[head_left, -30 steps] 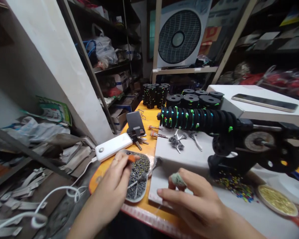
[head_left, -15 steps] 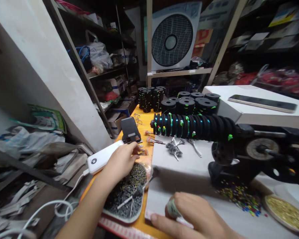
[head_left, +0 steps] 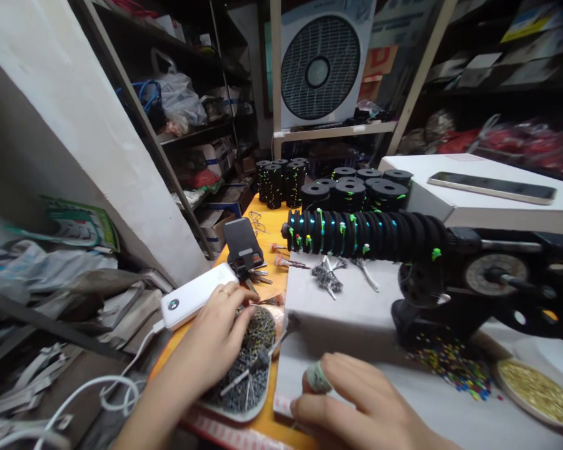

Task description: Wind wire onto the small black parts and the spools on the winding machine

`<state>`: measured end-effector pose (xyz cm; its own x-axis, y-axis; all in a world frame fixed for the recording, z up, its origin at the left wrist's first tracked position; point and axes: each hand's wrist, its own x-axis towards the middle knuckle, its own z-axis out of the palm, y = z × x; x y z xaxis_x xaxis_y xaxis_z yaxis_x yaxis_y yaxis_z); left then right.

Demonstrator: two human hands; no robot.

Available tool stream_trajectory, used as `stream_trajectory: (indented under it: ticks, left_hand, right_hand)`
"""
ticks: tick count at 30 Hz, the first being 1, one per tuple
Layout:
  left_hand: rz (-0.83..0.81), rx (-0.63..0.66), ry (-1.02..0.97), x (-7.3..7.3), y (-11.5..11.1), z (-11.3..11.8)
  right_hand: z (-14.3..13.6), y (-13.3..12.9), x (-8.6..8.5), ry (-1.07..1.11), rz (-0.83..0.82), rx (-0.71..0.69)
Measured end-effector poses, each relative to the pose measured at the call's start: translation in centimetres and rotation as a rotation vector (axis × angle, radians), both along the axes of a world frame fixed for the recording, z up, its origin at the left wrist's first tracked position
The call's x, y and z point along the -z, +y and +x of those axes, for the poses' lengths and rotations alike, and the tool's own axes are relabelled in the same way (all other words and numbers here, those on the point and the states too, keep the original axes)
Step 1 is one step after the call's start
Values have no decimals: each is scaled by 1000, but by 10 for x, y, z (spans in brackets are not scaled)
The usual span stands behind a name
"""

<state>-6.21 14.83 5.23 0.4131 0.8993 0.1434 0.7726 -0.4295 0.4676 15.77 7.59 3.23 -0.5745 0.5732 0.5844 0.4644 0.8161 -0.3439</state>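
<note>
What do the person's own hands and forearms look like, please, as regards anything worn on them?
The left hand has a thin, gold-looking ring on one of its fingers. The right hand has a pale grey-green wrap around one of its fingers. Neither hand wears a glove, and no sleeve shows on the visible forearms.

One left hand, one right hand, one rectangular tray, one fan, one power bank

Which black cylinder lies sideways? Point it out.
The long black cylinder mounted on the machine, beyond the right hand; the other black cylinders behind it stand on end.
</note>
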Motion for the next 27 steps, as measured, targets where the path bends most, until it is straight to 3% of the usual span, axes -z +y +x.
stream_trajectory:
  ticks: [5, 9, 11, 14, 15, 17, 19, 23, 27]
  left_hand:
    - [-27, 111, 93, 9, 54, 25]
    - [-46, 92, 34, 12, 62, 33]
    - [-26, 32, -45, 6, 46, 34]
    - [-82, -73, -268, 0, 2, 36]
    - [-263, -124, -538, 0, -13, 37]
    - [-614, -110, -956, 6, -41, 39]
    - [-765, -127, -1208, 15, -60, 40]
    - [-875, -181, -1401, 29, -76, 43]
    - [-843, -192, -1462, 36, -81, 52]
  right_hand:
    - [0, 0, 2, 18, 4, 7]
    - [1, 3, 4, 61, 54, 26]
    - [1, 4, 4, 118, 83, 56]
    - [0, 2, 1, 228, 15, 149]
    - [-1, 0, -1, 263, -41, 183]
    - [-1, -2, -5, 347, -147, 227]
    - [-3, -2, -8, 407, -251, 235]
    - [-4, 1, -7, 456, -392, 259]
    - [-4, 4, -4, 499, -439, 255]
